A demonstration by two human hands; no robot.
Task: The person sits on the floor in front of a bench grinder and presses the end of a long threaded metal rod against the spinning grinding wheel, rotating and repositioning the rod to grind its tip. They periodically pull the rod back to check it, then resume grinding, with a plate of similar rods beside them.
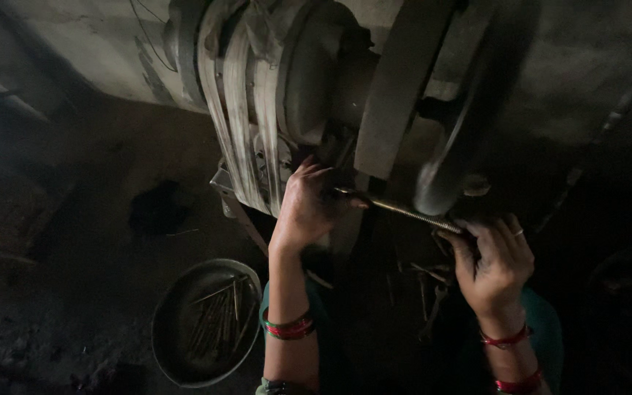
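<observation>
While both hands grip it, threaded rod [404, 212] spans between them.

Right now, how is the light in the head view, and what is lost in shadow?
Head view: dim, lit from the upper left; the belt pulley, left hand and threaded rod read clearly; the right hand is half in shadow; the pan of rods is faint; the right side is nearly black.

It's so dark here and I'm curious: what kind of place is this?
Probably a small workshop. A big belt-driven machine fills the view, both hands hold a threaded metal rod, and a round pan holds thin metal rods.
</observation>
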